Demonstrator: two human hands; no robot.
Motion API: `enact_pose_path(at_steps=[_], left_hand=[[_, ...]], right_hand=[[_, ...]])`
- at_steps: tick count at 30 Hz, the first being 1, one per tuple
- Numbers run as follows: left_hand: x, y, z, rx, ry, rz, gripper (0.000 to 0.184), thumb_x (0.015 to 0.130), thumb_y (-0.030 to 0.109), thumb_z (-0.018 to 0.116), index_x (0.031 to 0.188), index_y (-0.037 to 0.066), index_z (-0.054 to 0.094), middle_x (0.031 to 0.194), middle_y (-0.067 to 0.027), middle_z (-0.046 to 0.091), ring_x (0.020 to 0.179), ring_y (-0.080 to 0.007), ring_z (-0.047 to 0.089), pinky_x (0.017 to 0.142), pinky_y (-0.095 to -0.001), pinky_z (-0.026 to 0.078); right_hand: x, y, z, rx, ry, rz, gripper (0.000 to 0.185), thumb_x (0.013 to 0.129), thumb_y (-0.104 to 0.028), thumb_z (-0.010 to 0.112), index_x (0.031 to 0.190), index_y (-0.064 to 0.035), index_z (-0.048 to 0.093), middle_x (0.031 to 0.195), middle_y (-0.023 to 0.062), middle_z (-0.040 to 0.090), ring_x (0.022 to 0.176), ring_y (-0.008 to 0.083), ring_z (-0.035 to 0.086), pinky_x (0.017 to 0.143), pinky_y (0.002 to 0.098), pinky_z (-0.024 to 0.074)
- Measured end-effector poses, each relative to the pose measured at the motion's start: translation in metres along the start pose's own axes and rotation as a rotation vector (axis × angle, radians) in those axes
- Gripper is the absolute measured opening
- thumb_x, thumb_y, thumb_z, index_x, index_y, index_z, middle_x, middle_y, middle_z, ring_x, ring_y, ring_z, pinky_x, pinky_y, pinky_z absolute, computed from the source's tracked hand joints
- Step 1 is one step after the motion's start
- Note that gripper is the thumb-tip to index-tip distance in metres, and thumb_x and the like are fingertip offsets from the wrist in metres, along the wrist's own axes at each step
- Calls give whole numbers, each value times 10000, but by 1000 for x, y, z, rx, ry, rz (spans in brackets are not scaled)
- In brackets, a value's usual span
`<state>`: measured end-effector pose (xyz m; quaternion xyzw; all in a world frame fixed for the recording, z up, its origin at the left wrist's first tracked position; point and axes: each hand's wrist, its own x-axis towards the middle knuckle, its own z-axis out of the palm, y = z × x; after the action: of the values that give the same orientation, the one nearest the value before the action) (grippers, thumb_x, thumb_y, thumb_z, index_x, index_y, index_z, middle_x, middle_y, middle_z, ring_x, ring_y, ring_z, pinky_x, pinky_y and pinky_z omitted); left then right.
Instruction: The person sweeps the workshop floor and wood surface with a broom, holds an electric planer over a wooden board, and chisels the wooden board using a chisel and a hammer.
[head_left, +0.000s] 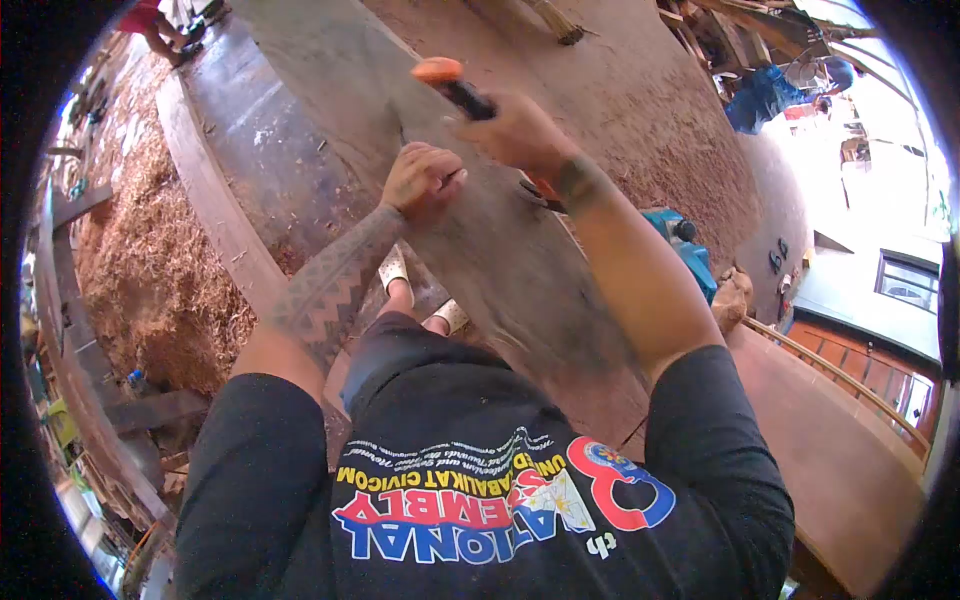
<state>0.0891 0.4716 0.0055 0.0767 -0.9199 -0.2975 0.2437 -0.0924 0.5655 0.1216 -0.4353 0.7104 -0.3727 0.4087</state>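
My right hand (525,135) is closed around an orange-and-black tool (437,72), raised over a long wooden plank (480,235). The tool's rounded orange end points up and left; its kind is not clear. My left hand (425,178) is curled closed just above or on the plank, to the left of my right hand. Whatever its fingers hold, if anything, is hidden. Under my right wrist, a small orange-and-dark object (540,188) shows at the plank's edge, partly covered by the arm.
A narrower board (215,185) runs along the left, beside heaped wood shavings (160,270). At right are a teal machine or container (680,245) and a wide brown panel (820,450). A person in blue (765,98) is at upper right; another person's legs (160,35) show upper left.
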Motion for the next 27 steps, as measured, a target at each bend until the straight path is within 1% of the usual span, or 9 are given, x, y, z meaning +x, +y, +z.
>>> enact_pose_path(at_steps=[4,7,10,13,15,19,21,24,27], left_hand=[[5,0,-2,22,33,30,179,901,222,692,810,77,638,830,-114,681,892,-347,678,895,-463,493],[3,0,-4,11,62,22,146,886,194,705,819,74,655,858,-112,698,884,-356,671,898,-458,489],[-2,-4,3,-46,77,43,137,885,183,711,822,72,663,864,-112,697,888,-359,667,900,-458,489],[3,-5,-6,-8,42,20,150,898,196,710,822,74,665,843,-117,678,893,-358,667,900,-461,491],[-3,4,-4,6,15,4,164,907,209,707,823,75,666,827,-120,665,892,-359,666,900,-463,491],[-2,-4,-5,-6,41,22,191,923,232,690,824,71,663,821,-122,664,888,-364,668,906,-469,490],[-1,-2,-3,-16,32,6,194,931,239,681,839,69,675,837,-117,678,891,-367,670,906,-474,491],[3,7,-7,-17,-71,-27,180,943,242,673,906,73,720,893,-111,710,917,-365,681,905,-478,502],[21,27,-1,-68,-223,-13,183,954,224,667,1020,88,769,991,-119,739,980,-351,702,925,-471,530]], right_hand=[[-56,-23,-38,269,194,-22,237,995,-269,781,904,-61,712,736,-82,555,639,40,510,559,285,389],[-80,1,-5,208,278,-182,308,1013,-329,772,848,-84,684,692,-82,544,611,39,502,537,291,378],[-79,-10,-8,354,290,-68,339,1027,-346,758,810,-108,652,681,-82,533,602,40,480,539,291,366],[-61,-43,-17,257,486,147,331,1023,-344,765,807,-121,648,688,-78,529,600,47,463,549,286,354],[-58,-10,-18,375,524,10,271,1012,-289,768,864,-101,640,756,-47,557,662,58,489,564,300,370],[-161,40,-5,582,532,-210,241,1007,-259,761,949,-58,641,820,22,592,691,127,523,629,337,441],[-194,65,-8,712,469,-607,271,1006,-304,763,923,-81,634,786,30,599,678,170,534,656,365,459],[-237,57,-3,588,495,-566,330,1037,-333,723,869,-84,587,721,25,552,672,173,519,631,362,413],[-258,54,-3,542,515,-543,398,1014,-394,753,863,-63,591,710,49,577,656,182,524,630,361,416]])
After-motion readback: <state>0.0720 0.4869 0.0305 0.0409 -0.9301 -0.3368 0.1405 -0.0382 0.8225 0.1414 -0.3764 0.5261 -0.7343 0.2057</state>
